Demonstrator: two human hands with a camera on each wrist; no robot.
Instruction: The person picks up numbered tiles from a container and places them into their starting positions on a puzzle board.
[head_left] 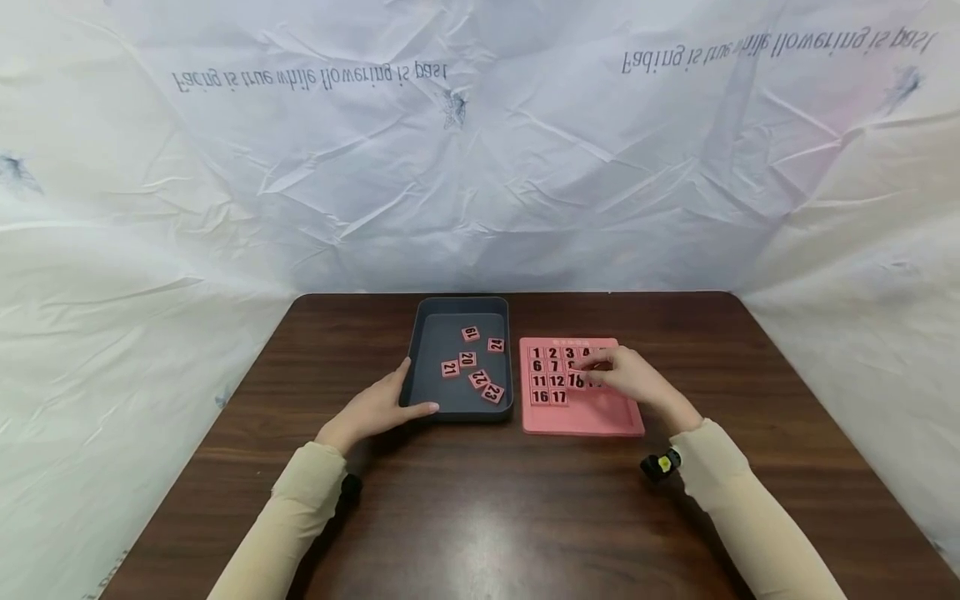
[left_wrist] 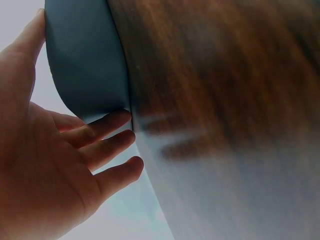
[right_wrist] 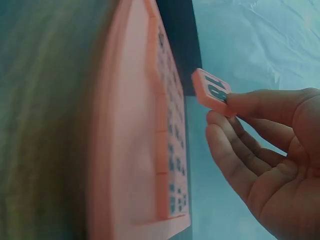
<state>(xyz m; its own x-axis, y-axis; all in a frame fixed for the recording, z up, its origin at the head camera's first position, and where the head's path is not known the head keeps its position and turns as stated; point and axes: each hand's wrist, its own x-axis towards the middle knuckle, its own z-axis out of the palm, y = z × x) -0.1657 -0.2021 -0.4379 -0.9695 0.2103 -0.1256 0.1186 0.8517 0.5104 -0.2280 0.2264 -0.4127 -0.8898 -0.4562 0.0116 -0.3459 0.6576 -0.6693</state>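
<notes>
My right hand (head_left: 633, 377) pinches a pink number tile marked 18 (right_wrist: 212, 91) between thumb and fingers. That tile is held just above the pink number board (head_left: 581, 421), clear of its surface in the right wrist view. Rows of numbered tiles fill the board's upper part, with 16 (head_left: 540, 397) and 17 (head_left: 559, 397) starting the fourth row; the hand covers some tiles at the right. My left hand (head_left: 375, 408) rests against the near left corner of the dark grey tray (head_left: 459, 412), thumb along the near side, fingers extended by the outer wall (left_wrist: 90, 55).
Several loose tiles lie scattered in the tray: 19 (head_left: 470, 333), 24 (head_left: 496, 345), 20, 21, 22 and 23 (head_left: 492, 392). Tray and board stand side by side on a dark wooden table (head_left: 480, 500). Behind hangs a creased white printed sheet (head_left: 480, 208).
</notes>
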